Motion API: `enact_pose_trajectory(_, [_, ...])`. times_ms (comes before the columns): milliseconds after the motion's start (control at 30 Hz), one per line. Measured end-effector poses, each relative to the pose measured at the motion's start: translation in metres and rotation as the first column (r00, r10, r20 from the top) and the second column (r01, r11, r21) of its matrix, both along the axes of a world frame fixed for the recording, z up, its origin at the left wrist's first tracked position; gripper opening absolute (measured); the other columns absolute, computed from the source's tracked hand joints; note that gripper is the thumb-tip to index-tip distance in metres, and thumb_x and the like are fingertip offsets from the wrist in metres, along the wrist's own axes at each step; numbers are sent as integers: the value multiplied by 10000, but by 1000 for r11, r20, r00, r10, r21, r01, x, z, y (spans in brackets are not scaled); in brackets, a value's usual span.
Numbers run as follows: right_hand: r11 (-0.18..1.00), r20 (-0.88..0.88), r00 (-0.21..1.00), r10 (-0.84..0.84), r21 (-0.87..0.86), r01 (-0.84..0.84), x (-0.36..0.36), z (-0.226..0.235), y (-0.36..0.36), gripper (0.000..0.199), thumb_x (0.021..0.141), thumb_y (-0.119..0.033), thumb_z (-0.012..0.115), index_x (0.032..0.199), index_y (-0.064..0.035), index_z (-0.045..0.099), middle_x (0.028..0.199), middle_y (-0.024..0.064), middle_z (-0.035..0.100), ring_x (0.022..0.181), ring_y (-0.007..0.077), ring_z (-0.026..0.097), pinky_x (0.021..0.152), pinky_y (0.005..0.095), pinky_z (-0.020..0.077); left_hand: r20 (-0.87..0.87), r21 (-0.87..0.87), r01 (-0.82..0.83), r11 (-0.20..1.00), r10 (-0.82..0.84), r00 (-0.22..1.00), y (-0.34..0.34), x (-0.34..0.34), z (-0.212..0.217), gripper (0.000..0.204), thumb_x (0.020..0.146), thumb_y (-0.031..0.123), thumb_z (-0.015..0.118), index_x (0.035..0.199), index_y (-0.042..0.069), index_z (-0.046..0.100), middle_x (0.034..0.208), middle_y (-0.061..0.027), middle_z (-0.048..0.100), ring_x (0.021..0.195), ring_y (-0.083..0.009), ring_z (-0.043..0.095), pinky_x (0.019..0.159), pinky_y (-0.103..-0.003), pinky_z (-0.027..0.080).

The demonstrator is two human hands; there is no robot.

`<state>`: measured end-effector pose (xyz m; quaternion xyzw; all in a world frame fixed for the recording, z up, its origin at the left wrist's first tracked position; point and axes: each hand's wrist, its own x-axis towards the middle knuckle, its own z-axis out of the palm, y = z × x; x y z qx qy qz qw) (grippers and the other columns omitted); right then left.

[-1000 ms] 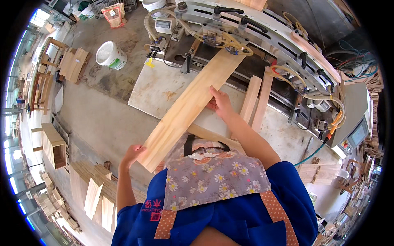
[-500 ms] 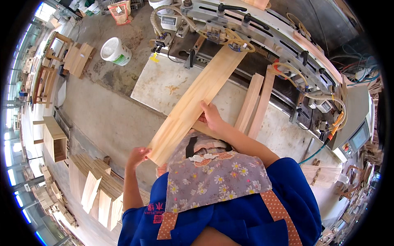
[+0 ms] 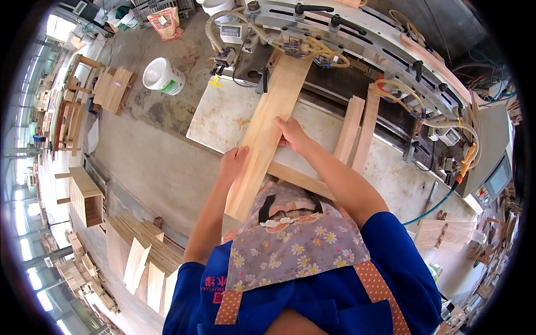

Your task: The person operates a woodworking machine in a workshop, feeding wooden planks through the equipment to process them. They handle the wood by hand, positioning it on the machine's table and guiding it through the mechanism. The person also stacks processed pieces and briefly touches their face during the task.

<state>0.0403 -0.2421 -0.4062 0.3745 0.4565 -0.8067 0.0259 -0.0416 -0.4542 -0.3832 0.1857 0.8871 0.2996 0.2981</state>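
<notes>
A long pale wooden board [image 3: 267, 128] slants from near my chest up to the machine [image 3: 357, 39], its far end beneath the hoses and clamps. My left hand [image 3: 233, 163] grips the board's left edge, thumb on top. Higher up on the opposite edge, my right hand [image 3: 290, 134] holds it with the thumb above and the fingers curled below, partly hidden. Under my right forearm lies another wooden strip [image 3: 301, 181] along the near side of the white table [image 3: 215, 123].
Two narrow wooden pieces [image 3: 350, 128] lie on the table to the right. A control box with a screen [image 3: 494, 181] stands at far right. A white bucket [image 3: 163, 76] is on the floor at upper left. Stacked boards [image 3: 134, 234] stand at lower left.
My left hand has moved from the board's near end up along its left edge. The board has swung to a steeper angle, its far end shifting left. My right hand still holds it.
</notes>
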Motion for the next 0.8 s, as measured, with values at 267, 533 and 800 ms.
enact_pose_trajectory(267, [992,46,991,-123,22,122,-12,8,24,362,925,-256,517,1136,37,520,1004,153,630,822,282,670,638,423,585,111,72,-75,995,67,992,29,-9,-2,494,886,448,549,873,-37,644,665,-78,586,633,-133,522,598,-337,433])
enact_pose_trajectory(533, [994,46,993,-106,5,106,-13,2,34,366,935,-327,529,1122,-13,538,1012,109,643,852,238,663,710,409,565,77,-10,-66,998,66,995,44,-15,-5,511,861,488,548,825,-12,647,663,-136,609,627,-205,581,601,-370,440])
enact_pose_trajectory(800, [981,22,982,-187,53,186,-16,-8,31,363,894,-286,563,1093,17,538,956,135,632,775,267,669,591,408,569,73,-19,-112,994,113,991,44,-12,-3,490,860,471,543,813,-5,647,661,-142,604,628,-197,574,607,-366,439])
